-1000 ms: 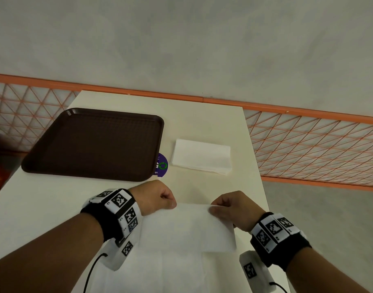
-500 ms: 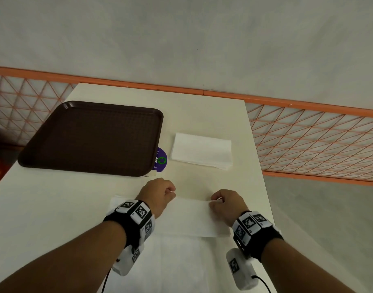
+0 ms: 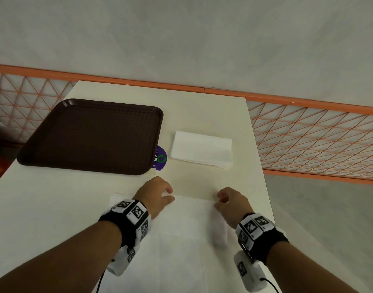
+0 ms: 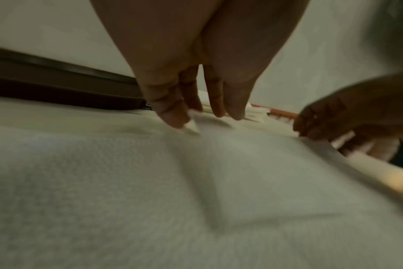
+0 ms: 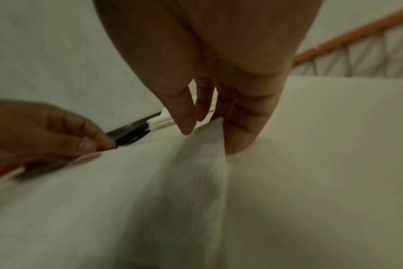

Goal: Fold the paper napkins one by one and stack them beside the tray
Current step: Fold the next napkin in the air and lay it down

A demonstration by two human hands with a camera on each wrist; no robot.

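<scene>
A white paper napkin (image 3: pixel 189 227) lies spread on the cream table (image 3: pixel 54 208) in front of me. My left hand (image 3: pixel 160 193) pinches its far left corner (image 4: pixel 193 120) low over the table. My right hand (image 3: pixel 225 199) pinches the far right corner (image 5: pixel 216 131), which stands up a little between thumb and fingers. A stack of folded napkins (image 3: pixel 202 151) lies beyond the hands, to the right of the dark brown tray (image 3: pixel 92 136). The napkin (image 5: pixel 104 191) fills the near part of both wrist views.
A purple round sticker (image 3: pixel 161 158) peeks out from under the tray's right edge. An orange lattice railing (image 3: pixel 308 134) runs behind and to the right of the table. The table's right edge (image 3: pixel 266 187) lies close to my right hand.
Both hands have carried the napkin's pinched edge forward, away from me, and down towards the table. The raised fold now lies nearly flat.
</scene>
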